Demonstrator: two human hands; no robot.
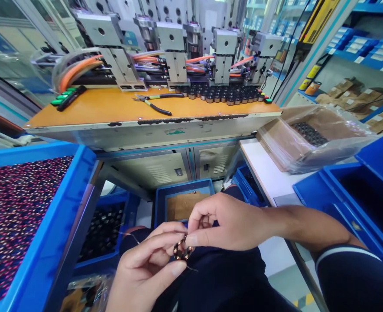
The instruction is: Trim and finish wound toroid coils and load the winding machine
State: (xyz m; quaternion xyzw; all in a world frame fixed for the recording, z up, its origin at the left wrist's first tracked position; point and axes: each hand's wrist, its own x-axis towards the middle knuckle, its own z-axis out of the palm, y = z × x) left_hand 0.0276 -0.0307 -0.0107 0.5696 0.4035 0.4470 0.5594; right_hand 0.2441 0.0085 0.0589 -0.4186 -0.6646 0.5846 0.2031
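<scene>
My left hand [146,268] and my right hand [224,223] meet low in the middle of the view, over my lap. Between their fingertips sits a small round copper-wound coil [182,251]. The left fingers pinch it from below and the left side; the right thumb and forefinger close on its top edge. A thin wire [129,236] trails off to the left of the coil.
A blue bin [77,203] of wound coils stands at my left. An orange worktop [113,106] ahead carries pliers [155,102], rows of dark coils [224,93] and a winding machine [175,43]. On the right are a bagged cardboard box [311,136] and blue crates [357,195].
</scene>
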